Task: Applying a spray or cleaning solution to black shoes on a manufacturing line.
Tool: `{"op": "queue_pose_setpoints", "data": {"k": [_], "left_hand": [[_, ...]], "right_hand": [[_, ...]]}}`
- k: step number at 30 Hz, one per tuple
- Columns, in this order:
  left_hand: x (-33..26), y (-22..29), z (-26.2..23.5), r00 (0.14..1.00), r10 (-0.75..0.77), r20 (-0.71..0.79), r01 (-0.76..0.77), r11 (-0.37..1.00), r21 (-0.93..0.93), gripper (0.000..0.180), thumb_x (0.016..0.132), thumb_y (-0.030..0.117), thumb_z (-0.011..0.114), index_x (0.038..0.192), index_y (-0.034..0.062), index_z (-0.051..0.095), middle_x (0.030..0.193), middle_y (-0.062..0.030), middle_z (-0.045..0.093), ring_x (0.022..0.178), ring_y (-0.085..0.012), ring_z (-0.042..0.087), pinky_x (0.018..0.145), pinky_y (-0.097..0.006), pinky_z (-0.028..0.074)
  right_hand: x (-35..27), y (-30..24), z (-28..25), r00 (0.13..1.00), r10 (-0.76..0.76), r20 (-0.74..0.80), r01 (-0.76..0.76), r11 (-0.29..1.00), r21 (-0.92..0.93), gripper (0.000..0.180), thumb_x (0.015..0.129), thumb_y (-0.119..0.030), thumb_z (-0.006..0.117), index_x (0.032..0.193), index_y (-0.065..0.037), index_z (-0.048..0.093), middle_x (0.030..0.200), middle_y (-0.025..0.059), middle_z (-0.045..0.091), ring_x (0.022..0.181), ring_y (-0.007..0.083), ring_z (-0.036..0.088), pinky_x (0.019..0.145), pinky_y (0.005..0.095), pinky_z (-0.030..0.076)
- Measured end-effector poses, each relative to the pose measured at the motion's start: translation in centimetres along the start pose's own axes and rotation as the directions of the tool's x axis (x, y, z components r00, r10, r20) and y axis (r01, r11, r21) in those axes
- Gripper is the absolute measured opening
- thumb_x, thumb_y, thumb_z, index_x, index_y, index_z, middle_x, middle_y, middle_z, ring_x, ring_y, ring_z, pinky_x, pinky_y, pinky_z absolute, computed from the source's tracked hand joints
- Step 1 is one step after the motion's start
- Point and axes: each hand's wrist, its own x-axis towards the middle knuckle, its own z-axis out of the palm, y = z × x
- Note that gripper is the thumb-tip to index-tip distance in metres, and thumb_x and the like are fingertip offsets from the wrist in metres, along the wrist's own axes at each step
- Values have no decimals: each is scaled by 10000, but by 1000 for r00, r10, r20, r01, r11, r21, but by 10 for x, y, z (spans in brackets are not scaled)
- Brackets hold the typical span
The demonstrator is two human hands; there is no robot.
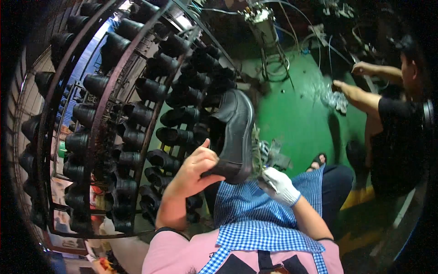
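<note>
Shoe [232, 132] gripped at the heel by left hand [196, 171], held above the apron [255, 214]. Gloved right hand [279, 182] clenches a small tool at the sole edge. Trimming appears underway, extent unclear.

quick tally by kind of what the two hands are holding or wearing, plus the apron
black shoe, in the bare left hand: 1
white glove, on the right hand: 1
small tool in the gloved grip, kind unclear: 1
blue checked apron: 1
total: 4
</note>
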Motion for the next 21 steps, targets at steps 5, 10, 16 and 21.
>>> {"op": "queue_pose_setpoints", "data": {"k": [5, 10, 16, 21], "left_hand": [[53, -39, -54, 987, 52, -154, -49, 999, 25, 408, 769, 136, 851, 1070, 44, 591, 1073, -110, 651, 1090, -365, 635, 1093, -499, 408], [182, -112, -86, 956, 138, -257, -52, 948, 314, 353, 821, 199, 811, 1033, 20, 593, 1026, -145, 641, 1028, -322, 637, 888, -406, 476], [298, -265, -138, 832, 85, -549, 249, 826, 506, 367, 849, 363, 753, 1019, 51, 661, 1037, -157, 670, 1008, -349, 635, 853, -443, 503], [337, -328, -154, 670, -338, -661, 729, 470, 498, 347, 915, 322, 678, 1186, 104, 675, 1200, -148, 682, 1155, -331, 628, 1011, -424, 473]], "right_hand": [[8, 18, -31, 923, 308, -232, -281, 949, 144, 393, 864, -166, 714, 1201, -1, 598, 990, 158, 651, 883, 300, 661, 780, 370, 538], [30, 5, -25, 944, 299, -137, -245, 918, 312, 685, 871, -145, 709, 1470, 6, 411, 1124, 141, 633, 1005, 278, 631, 912, 358, 507], [40, 6, -34, 963, 258, -72, -238, 948, 212, 956, 781, -366, 821, 1513, 8, 335, 1194, 181, 611, 1083, 339, 624, 944, 395, 502], [31, 17, -31, 940, 313, 134, -340, 852, 398, 990, 720, -453, 873, 1460, 6, 402, 1178, 168, 610, 1037, 332, 633, 900, 371, 514]]}}
